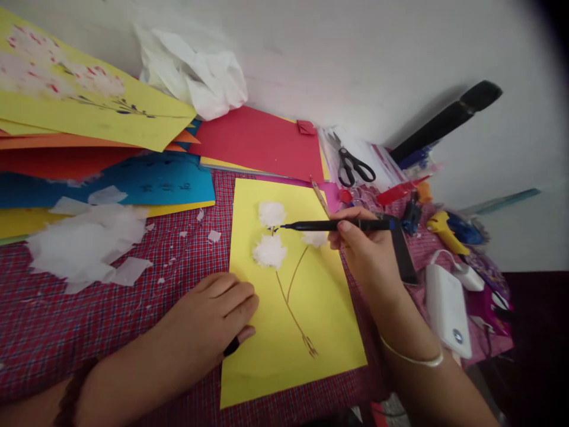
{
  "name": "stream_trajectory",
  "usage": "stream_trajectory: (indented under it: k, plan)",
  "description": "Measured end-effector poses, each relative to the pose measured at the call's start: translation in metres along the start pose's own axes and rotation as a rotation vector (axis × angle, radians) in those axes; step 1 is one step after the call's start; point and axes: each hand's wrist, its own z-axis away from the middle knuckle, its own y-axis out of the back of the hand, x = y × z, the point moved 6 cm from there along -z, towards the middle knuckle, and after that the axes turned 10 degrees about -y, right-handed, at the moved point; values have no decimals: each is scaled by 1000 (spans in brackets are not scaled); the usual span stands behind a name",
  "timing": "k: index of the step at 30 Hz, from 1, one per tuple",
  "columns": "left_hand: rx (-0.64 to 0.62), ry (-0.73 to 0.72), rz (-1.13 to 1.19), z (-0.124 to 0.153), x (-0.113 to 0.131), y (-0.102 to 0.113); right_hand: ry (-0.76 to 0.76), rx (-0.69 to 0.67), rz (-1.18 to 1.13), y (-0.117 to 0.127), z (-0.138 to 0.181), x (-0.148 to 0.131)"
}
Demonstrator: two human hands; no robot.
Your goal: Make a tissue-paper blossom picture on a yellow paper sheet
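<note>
Reaching in from the lower right, our right hand (pixel 367 246) pinches a dark pen (pixel 317 225) nearly level, its tip between two white puffs (pixel 269 251) on the yellow sheet (pixel 329 308). Our left hand (pixel 224 302) lies palm-down across the sheet's left edge, fingers together; whether it grips the dark piece (pixel 232 346) by its thumb, we cannot tell.

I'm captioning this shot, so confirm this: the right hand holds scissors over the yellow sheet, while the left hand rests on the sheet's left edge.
Not scissors: the right hand holds a pen over the yellow sheet, while the left hand rests on the sheet's left edge. The head view shows it.
</note>
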Motion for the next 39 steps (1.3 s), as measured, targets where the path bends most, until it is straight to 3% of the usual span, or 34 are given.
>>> stream_trajectory:
  k: [4, 16, 21, 30, 39]
  plan:
    - [-2, 6, 7, -1, 0, -2, -5, -43, 14, -17, -2, 9]
    - [4, 36, 19, -2, 0, 0, -51, -74, 34, -25, -10, 15]
    - [25, 25, 24, -2, 1, 0, -58, -94, 63, -19, -12, 11]
    - [47, 24, 38, -2, -1, 5, 6, 31, -237, 15, -14, 1]
    - [118, 12, -56, 4, 6, 1, -73, -87, -180, -2, 2, 5]
